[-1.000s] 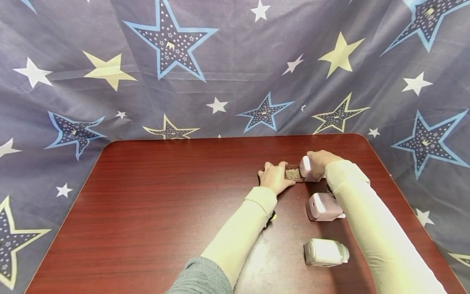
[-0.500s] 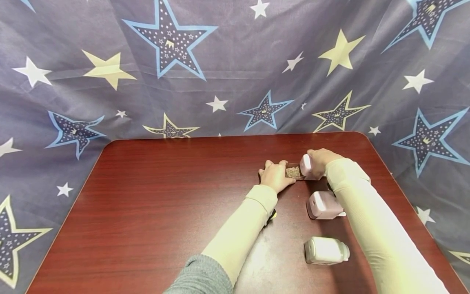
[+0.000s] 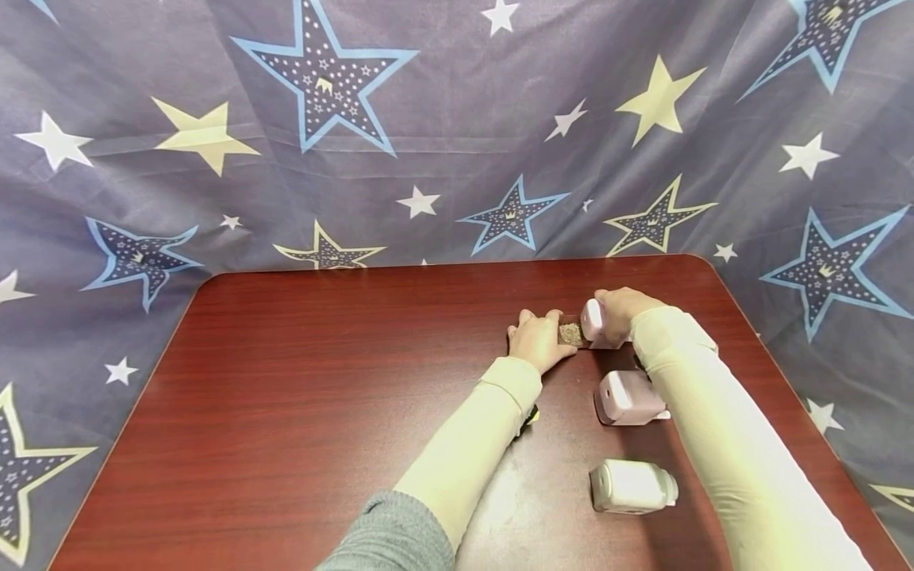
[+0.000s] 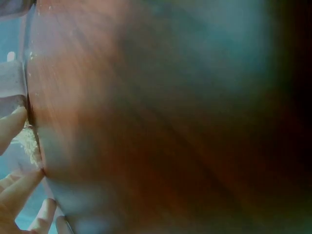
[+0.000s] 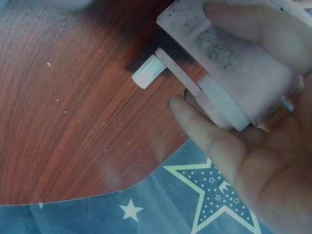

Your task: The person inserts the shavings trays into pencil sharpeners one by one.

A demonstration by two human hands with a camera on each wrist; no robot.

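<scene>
At the table's back right, my right hand (image 3: 620, 309) grips a pink crank pencil sharpener (image 3: 593, 320) lying on its side. The right wrist view shows its crank with a white knob (image 5: 148, 71) and dark smudges on the pink body (image 5: 219, 48). Beside it my left hand (image 3: 537, 341) holds the clear shavings drawer (image 3: 570, 332) between thumb and fingers, thumb on the near side. Pale shavings (image 4: 29, 144) lie in the drawer, whose right end meets the sharpener. In the left wrist view, fingertips (image 4: 34, 178) press along the drawer's edge.
A second pink sharpener (image 3: 631, 398) lies nearer, under the right forearm's edge. Closer still lies a white one (image 3: 634, 486). Specks dot the wooden table (image 5: 73, 136). A star-patterned cloth (image 3: 428, 143) hangs behind the table's back edge.
My left hand has shifted slightly to the right, and a little less of the drawer shows between the hands. The right hand keeps its grip on the sharpener.
</scene>
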